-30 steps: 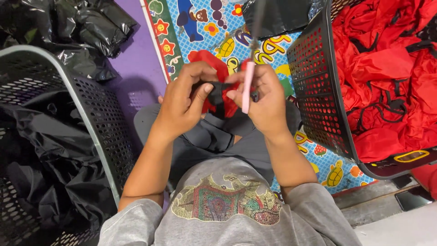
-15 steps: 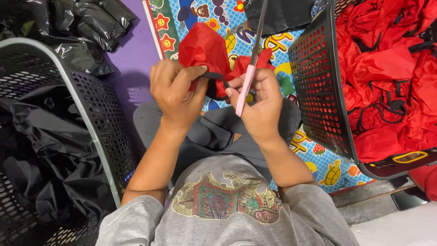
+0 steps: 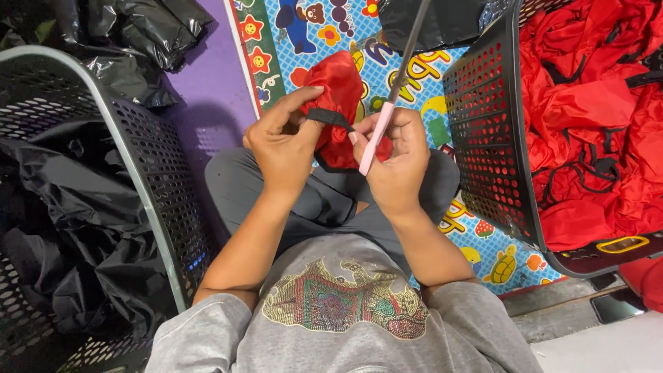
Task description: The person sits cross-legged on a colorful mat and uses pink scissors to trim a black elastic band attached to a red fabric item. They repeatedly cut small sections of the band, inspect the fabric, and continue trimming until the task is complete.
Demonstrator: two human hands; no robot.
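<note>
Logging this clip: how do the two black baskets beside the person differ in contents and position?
The left basket holds black fabric; the right basket holds red fabric. The left basket has a pale grey rim, while the right basket's rim is black. Both are perforated black plastic, flanking the person whose hands work a red pouch.

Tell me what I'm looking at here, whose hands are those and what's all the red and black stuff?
The camera sits on a person's head and looks down, so you see their own lap and arms. The left hand pinches a small red cloth bag with black trim. The right hand holds a thin tool with a pink handle against it. A black basket on one side is full of red cloth, and another basket holds black cloth. Underneath lies a colourful play mat.
</note>
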